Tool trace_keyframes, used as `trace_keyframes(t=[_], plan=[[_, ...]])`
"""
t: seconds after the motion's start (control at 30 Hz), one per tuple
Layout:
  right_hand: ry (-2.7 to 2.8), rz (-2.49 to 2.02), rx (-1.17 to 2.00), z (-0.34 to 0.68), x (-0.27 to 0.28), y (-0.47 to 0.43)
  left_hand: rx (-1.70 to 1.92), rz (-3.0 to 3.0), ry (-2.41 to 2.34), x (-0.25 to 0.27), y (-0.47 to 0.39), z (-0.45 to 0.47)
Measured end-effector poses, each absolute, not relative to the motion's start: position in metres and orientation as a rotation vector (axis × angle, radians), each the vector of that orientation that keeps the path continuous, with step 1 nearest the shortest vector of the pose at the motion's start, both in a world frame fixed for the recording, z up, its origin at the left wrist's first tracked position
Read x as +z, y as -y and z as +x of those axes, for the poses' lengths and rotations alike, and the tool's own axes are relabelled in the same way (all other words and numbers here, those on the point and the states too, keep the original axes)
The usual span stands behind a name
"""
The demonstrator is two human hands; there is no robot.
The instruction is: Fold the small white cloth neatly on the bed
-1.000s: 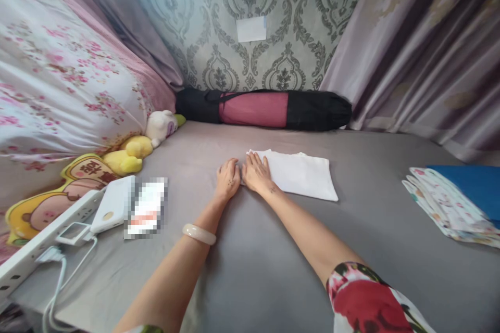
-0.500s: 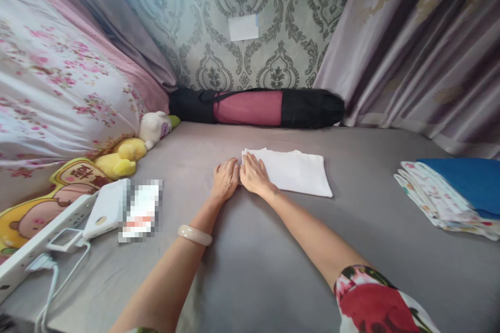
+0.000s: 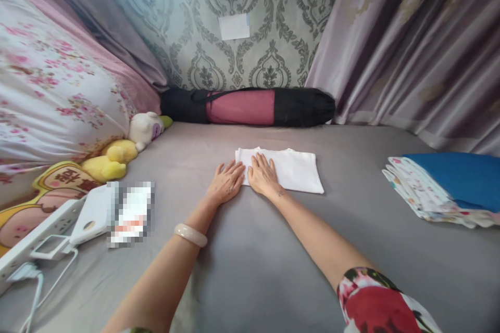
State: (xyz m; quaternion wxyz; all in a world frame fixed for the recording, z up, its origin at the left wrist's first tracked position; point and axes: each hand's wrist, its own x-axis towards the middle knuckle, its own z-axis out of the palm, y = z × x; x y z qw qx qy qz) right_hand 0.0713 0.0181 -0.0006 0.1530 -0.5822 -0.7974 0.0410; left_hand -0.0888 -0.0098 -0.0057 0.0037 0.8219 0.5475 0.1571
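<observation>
A folded white cloth lies flat on the grey bed sheet, in front of a black and pink roll bag set against the wall. Both hands are laid palm down with fingers spread: the right hand is pressed onto the cloth's left end, while the left hand rests on the sheet just beside it, its fingertips touching the cloth's edge. Nothing is pinched or gripped. The step in hand is judged to be smoothing or pressing a fold flat. For a further fold, the left edge would have to be pinched and lifted. A stack of folded fabric lies well apart to the right; plush toys and a power strip are seen at the left.
</observation>
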Motion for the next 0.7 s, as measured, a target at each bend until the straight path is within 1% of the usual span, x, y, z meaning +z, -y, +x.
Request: trace_keyframes(t=[0.2, 0.4, 0.7], plan=[[2.323, -1.671, 0.191, 0.080, 0.005, -0.020, 0.477, 2.581, -1.722, -0.006, 0.010, -0.090], [2.251, -1.821, 0.080, 0.109, 0.012, -0.024, 0.453, 2.588, -1.710, -0.003, 0.012, -0.089], [2.256, -1.873, 0.120, 0.120, 0.006, -0.026, 0.472, 2.602, -1.723, -0.007, 0.011, -0.091]])
